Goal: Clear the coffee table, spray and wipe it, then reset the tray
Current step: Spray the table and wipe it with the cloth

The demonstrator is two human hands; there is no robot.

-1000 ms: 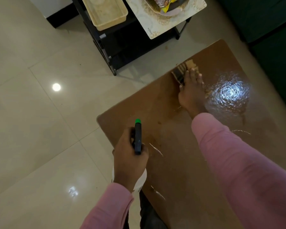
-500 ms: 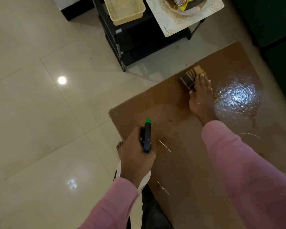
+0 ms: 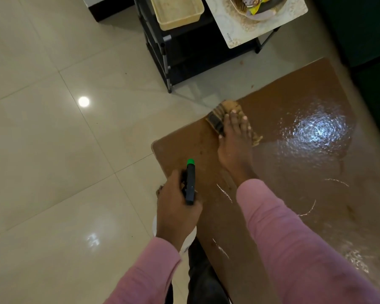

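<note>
The brown coffee table [image 3: 294,194] fills the lower right, its top bare and glossy with wet patches. My right hand [image 3: 235,141] presses flat on a tan striped cloth [image 3: 219,116] near the table's far left edge. My left hand [image 3: 176,207] grips a spray bottle [image 3: 190,181] with a black trigger head and green nozzle, held over the table's near left corner. The bottle's white body is mostly hidden under my hand.
A black shelf rack [image 3: 165,53] stands on the tiled floor beyond the table, with a beige tray [image 3: 176,12] and a patterned tray [image 3: 250,27] bearing a bowl of items. Dark green furniture [image 3: 364,29] borders the right. Open floor lies left.
The view has shifted so the table and rack sit further right and lower. My right hand and the cloth stay near the far left edge; the spray bottle remains held the same way.
</note>
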